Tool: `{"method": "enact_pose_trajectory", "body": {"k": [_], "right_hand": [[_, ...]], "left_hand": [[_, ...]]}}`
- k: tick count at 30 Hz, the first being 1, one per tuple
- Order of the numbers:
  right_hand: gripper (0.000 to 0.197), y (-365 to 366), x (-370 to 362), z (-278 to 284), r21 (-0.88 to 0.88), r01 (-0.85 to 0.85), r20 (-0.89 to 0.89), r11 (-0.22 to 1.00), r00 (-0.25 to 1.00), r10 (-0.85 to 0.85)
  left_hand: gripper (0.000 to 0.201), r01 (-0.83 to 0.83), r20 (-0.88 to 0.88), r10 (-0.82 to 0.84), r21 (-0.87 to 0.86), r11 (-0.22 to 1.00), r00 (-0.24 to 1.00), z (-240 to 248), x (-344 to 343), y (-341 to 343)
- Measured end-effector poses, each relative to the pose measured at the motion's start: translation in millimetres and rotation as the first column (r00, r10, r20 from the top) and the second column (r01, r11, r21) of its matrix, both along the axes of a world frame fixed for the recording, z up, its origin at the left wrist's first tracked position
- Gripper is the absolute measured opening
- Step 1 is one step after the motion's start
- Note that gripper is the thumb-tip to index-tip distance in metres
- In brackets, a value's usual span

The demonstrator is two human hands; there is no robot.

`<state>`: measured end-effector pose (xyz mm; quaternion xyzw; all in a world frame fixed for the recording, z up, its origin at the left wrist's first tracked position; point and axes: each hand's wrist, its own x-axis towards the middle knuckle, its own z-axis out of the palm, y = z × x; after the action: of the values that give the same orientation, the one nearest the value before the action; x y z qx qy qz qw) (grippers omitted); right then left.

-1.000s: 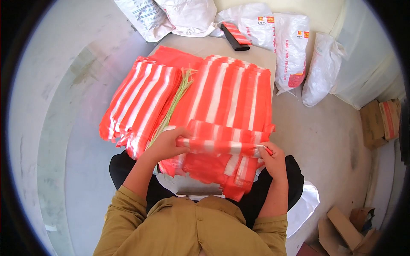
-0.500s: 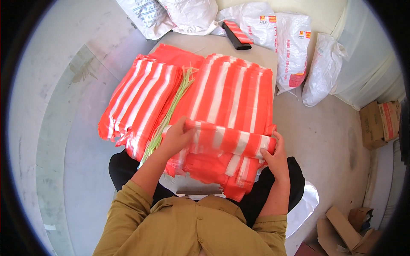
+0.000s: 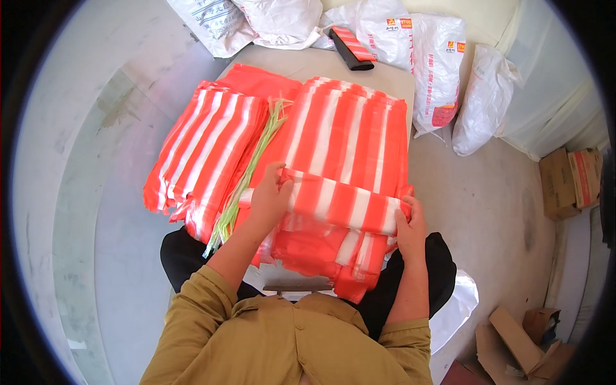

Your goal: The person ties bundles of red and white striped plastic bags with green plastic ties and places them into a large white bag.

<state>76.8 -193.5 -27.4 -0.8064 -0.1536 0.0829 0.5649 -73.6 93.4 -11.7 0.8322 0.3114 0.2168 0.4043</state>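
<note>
Between my hands lies a folded bundle of red-and-white striped plastic bags (image 3: 343, 202), across the near part of a large stack of such bags (image 3: 350, 135). My left hand (image 3: 271, 197) grips the bundle's left end, fingers bent over its upper edge. At the right end my right hand (image 3: 412, 226) pinches it, thumb in front and fingers behind. Ragged red bag ends (image 3: 314, 253) hang below the bundle toward my lap. Left of the big stack lies a bunch of thin pale-green strips (image 3: 251, 176), and beyond it a second striped bag stack (image 3: 208, 138).
The stacks rest on a low beige table (image 3: 282, 59). At its far edge lies a black roll with striped plastic (image 3: 353, 51). White sacks (image 3: 436, 70) stand behind and to the right. Cardboard boxes (image 3: 558, 186) sit farther right, with opened cartons (image 3: 520, 343) at lower right.
Both hands have shifted slightly, the left one up along the bundle's end. The bundle's striped face now lies flatter and wider. The whole view has moved a little.
</note>
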Motion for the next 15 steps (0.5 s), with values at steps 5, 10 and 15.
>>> {"method": "enact_pose_trajectory", "body": {"k": [5,10,15], "right_hand": [[0.024,2,5,-17,-0.008,0.027,0.054,1.0,0.998,-0.026],[0.02,6,4,-14,0.039,0.022,0.064,0.999,0.998,-0.025],[0.021,5,5,-10,0.022,0.0,0.186,1.0,0.983,-0.004]], "left_hand": [[0.035,0.003,-0.024,-0.003,-0.026,1.0,1.0,1,3,-1],[0.029,-0.015,0.067,0.014,0.019,1.0,0.998,-10,-2,-1],[0.031,-0.001,-0.04,0.005,0.115,0.993,0.999,-2,-7,-4]]}}
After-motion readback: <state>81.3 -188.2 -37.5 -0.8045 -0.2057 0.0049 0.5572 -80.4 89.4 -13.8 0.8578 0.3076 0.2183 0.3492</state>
